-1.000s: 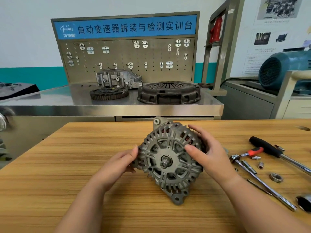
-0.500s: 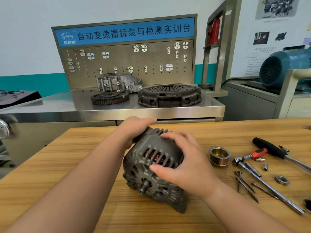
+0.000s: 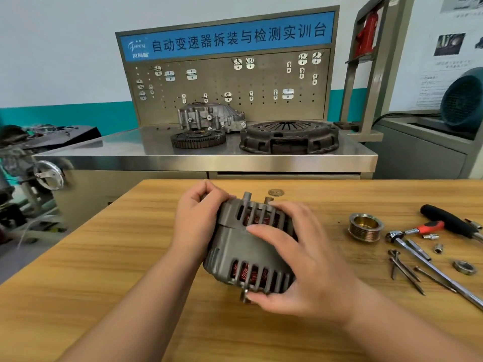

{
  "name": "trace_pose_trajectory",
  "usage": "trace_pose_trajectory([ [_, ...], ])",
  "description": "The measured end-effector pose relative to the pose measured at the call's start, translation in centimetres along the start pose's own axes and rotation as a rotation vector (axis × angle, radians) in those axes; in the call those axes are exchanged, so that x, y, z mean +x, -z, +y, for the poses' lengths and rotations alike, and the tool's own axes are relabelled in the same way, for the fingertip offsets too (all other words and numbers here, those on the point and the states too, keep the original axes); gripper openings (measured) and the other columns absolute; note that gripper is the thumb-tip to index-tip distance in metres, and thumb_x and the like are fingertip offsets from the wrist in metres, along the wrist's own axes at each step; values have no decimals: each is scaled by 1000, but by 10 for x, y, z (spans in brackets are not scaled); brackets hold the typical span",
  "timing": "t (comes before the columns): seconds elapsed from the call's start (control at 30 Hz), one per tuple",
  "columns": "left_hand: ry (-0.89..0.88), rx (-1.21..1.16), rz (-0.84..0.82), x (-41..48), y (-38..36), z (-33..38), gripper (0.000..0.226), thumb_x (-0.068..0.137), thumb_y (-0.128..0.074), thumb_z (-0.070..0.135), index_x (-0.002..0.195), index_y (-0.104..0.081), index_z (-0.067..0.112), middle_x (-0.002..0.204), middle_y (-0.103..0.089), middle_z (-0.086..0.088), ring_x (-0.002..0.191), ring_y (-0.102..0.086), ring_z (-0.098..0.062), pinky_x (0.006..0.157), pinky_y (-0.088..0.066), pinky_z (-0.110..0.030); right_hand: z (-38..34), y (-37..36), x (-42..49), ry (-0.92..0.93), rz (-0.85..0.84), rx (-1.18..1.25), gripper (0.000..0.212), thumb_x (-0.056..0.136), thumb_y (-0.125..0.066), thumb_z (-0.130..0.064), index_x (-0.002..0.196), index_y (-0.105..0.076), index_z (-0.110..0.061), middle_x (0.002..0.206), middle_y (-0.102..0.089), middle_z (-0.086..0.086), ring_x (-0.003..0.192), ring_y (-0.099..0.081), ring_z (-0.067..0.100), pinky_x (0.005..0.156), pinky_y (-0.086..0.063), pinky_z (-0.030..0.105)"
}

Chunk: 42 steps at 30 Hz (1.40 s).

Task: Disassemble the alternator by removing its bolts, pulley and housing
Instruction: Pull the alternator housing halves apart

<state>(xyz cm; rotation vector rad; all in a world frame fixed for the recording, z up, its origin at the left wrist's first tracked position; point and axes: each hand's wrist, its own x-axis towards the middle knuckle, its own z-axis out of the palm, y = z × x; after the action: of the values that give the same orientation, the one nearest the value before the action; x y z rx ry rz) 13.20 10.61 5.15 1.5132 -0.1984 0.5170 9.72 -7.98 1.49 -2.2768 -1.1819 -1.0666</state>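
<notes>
Alternator [image 3: 235, 246] was held between both hands at mid-counter [image 3: 104, 270], its side up, copper windings visible through the housing slots; contact with the counter could not be told. Left hand [image 3: 196, 223] gripped the alternator's far-left end, fingers curled over the edge. Right hand [image 3: 300, 262] clasped its right side, fingers spread over the top, thumb hooked at the near rim. Pulley [image 3: 365, 227] stood right of the alternator, apart from it. Loose bolts [image 3: 403, 269] and nut [image 3: 464, 267] lay farther right.

The blue banner [image 3: 261, 35] topping the pegboard [image 3: 217, 87] reads "自动变速器拆装与检测实训台"; the wall poster [image 3: 436, 84] print is too blurred to read.
</notes>
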Motion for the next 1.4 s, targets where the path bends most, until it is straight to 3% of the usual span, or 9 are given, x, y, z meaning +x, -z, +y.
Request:
trace_pose_trajectory([
  [0.27,57,7,145,-32,13,-18,14,92,-52,14,83,-53,25,80,-69,10,66,-61,3,56,-47,-13,1,-6,-14,113,-119,-122,86,77,-56,-68,145,-27,-24,146,-30,6,134,-32,24,110,-28,51],
  [0.4,289,-78,204,-29,13,-15,4,89,-57,22,89,-54,21,73,-62,4,64,-57,-9,58,-44,-26,6,10,-7,-484,61,375,66,81,-52,-69,139,-29,-47,133,-39,-32,128,-36,-8,102,-35,27],
  [0.47,373,-169,264,-32,7,-14,10,88,-60,29,90,-56,19,64,-63,6,57,-60,-8,49,-46,-24,14,12,0,-888,197,623,66,77,-53,-74,134,-39,-44,125,-48,-26,127,-43,2,98,-40,28],
  [0.6,349,-215,347,-38,-4,-14,11,87,-57,22,82,-51,15,53,-54,10,45,-52,-3,39,-43,-20,16,-6,14,-1342,-87,1168,68,73,-53,-73,118,-62,-24,117,-69,5,109,-64,25,96,-46,45],
  [0.73,272,-183,356,-49,-3,-12,9,88,-55,20,80,-51,16,51,-55,13,48,-52,-2,45,-45,-25,13,-17,15,-1312,-27,1201,39,92,-47,-49,78,-64,-18,74,-72,4,65,-68,18,76,-50,37],
  [0.87,113,-101,431,-68,0,-14,9,90,-51,15,88,-60,14,61,-63,17,55,-57,4,56,-46,-22,8,-17,12,-1161,68,1120,20,97,-47,-32,102,-62,-20,104,-70,10,96,-67,29,93,-49,49],
  [1.03,28,-127,498,-75,1,-20,16,91,-44,7,86,-59,11,63,-63,18,60,-57,6,54,-43,-7,-2,-13,6,-1014,132,1048,26,99,-44,-19,101,-64,-35,101,-71,-2,89,-69,17,73,-57,34],
  [1.3,79,-104,307,-43,-24,-33,22,74,-46,28,82,-58,12,70,-63,14,66,-56,-1,66,-42,-28,19,-3,-3,-1035,325,1022,38,98,-37,-5,103,-68,-26,94,-71,-10,85,-68,8,63,-55,21],
  [1.4,102,-145,252,-27,-53,-40,13,86,-48,17,84,-59,11,73,-65,13,70,-57,-3,61,-45,-17,39,7,-7,-1044,405,952,39,98,-37,-3,101,-68,-25,91,-71,-14,82,-67,3,61,-53,17],
])
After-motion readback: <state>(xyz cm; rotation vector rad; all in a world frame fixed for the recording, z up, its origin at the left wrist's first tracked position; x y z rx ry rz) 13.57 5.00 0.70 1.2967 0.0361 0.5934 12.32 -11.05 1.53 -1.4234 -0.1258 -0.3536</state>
